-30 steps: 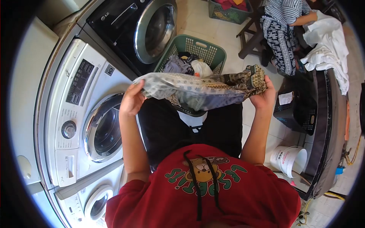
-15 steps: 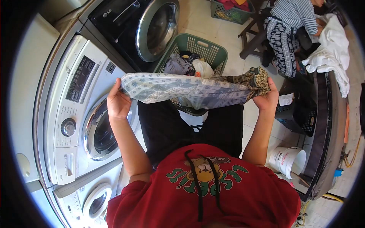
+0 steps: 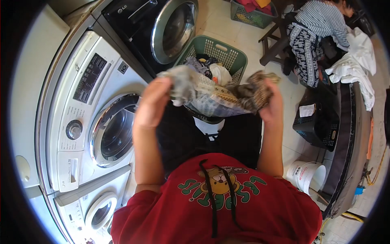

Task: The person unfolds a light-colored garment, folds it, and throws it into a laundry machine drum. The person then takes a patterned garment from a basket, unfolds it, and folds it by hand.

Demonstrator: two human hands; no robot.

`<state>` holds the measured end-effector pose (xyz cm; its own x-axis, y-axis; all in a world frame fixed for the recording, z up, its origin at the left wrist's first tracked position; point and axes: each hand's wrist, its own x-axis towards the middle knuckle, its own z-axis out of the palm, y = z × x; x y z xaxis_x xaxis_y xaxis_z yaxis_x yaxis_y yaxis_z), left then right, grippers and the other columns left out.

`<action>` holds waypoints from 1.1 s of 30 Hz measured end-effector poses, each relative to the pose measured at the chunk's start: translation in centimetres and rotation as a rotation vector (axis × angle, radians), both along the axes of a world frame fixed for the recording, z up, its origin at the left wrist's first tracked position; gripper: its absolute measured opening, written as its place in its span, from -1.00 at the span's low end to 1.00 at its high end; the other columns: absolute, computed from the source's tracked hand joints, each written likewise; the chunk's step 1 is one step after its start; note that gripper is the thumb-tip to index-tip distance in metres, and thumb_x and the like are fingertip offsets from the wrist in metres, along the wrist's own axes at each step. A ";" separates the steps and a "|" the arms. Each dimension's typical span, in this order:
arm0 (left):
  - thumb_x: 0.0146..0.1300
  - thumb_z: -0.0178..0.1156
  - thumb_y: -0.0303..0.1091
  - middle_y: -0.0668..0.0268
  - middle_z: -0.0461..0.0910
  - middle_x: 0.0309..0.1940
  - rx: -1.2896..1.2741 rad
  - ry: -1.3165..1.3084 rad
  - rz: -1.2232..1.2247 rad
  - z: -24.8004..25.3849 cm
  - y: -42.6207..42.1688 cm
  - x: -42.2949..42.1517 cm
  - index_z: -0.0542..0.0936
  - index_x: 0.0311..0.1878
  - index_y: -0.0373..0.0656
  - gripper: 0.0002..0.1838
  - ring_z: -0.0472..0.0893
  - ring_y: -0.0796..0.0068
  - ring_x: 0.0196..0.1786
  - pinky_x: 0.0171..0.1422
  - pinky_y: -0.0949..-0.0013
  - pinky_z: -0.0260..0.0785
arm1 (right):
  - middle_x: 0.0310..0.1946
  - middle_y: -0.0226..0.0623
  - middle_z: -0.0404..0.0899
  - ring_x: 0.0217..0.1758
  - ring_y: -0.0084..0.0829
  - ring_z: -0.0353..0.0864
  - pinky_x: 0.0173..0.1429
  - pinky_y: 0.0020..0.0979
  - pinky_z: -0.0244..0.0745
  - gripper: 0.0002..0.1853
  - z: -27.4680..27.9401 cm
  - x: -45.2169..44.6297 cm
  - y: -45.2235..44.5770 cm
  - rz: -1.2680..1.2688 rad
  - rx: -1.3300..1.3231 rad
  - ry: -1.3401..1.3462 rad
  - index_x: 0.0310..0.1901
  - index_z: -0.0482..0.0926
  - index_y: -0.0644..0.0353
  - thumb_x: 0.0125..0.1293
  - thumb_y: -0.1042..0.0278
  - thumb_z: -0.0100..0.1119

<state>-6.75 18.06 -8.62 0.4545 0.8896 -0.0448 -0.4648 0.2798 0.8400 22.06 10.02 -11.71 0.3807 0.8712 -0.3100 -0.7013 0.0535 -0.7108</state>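
Between my two hands hangs a patterned cloth garment (image 3: 215, 93), pale grey-blue at the left and brown-patterned at the right, bunched at both ends and sagging in the middle. My left hand (image 3: 152, 101), smeared by motion, is closed on its pale end. The brown end is gripped by my right hand (image 3: 273, 101). Behind and below the cloth stands a green laundry basket (image 3: 229, 55) holding dark clothes and a white cloth (image 3: 220, 74). The garment hides the basket's near side. What kind of garment it is, I cannot tell.
At left stand a white front-loading washer (image 3: 81, 122) and a black washer (image 3: 148, 24) with a round door. Another basket (image 3: 254, 16) with colourful clothes is at the back. A person (image 3: 321, 24) handles white fabric (image 3: 357, 61) at right. Nearby are a black basket (image 3: 317, 126) and white bucket (image 3: 302, 175).
My hands have come closer together, the left one moving right and the right one slightly left. The garment, stretched taut before, is now bunched and slack.
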 end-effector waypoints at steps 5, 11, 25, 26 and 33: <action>0.23 0.11 -0.34 0.42 0.50 -0.45 0.319 0.327 -0.443 0.4 -2.8 6.7 0.52 -0.11 -0.24 -0.78 0.36 0.71 -0.48 -0.39 0.68 0.19 | -0.30 -0.31 0.56 -0.30 -0.55 0.53 -0.17 -0.60 0.42 -0.57 -0.6 -6.4 -0.2 0.361 0.206 -1.015 -0.02 0.44 0.26 0.02 0.48 0.26; 0.21 0.10 -0.46 0.32 0.54 -0.26 0.345 0.376 -0.574 0.2 -0.4 3.9 0.52 -0.01 -0.27 -0.73 0.40 0.67 -0.36 -0.24 0.61 0.28 | -0.30 -0.33 0.57 -0.33 -0.60 0.50 -0.18 -0.63 0.40 -0.62 -1.5 -5.2 -0.3 0.433 0.061 -0.813 -0.04 0.47 0.28 0.07 0.44 0.24; -0.01 0.29 -0.29 0.27 0.52 -0.41 0.496 0.875 -0.336 -13.6 -2.6 4.6 0.55 -0.33 -0.18 -0.78 0.45 0.41 -0.44 -0.34 0.43 0.30 | -0.29 -0.26 0.57 -0.37 -0.57 0.54 -0.26 -0.60 0.46 -0.69 -1.3 -1.9 0.2 -0.042 -0.068 -0.334 -0.10 0.47 0.30 0.29 0.21 0.06; -0.01 0.29 -0.29 0.27 0.52 -0.41 0.504 0.867 -0.329 -14.0 -2.1 4.1 0.55 -0.33 -0.18 -0.78 0.45 0.41 -0.44 -0.34 0.43 0.30 | -0.29 -0.26 0.57 -0.37 -0.57 0.54 -0.26 -0.60 0.46 -0.69 -0.9 -1.0 0.2 -0.043 -0.060 -0.344 -0.10 0.47 0.30 0.29 0.21 0.06; 0.08 0.24 -0.38 0.15 0.45 -0.20 0.236 0.937 0.112 -18.0 -0.9 3.9 0.31 0.20 -0.20 -0.42 0.45 0.48 -0.39 -0.30 0.53 0.32 | -0.32 -0.28 0.56 -0.39 -0.58 0.54 -0.30 -0.60 0.44 -0.69 1.5 0.1 1.4 -0.252 0.019 -0.290 -0.19 0.46 0.28 0.30 0.15 0.04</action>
<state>-2.83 17.15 -26.61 0.2376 0.9580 -0.1604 0.4073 0.0517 0.9118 22.15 11.41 -10.20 0.6532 0.7436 -0.1428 -0.4344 0.2136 -0.8750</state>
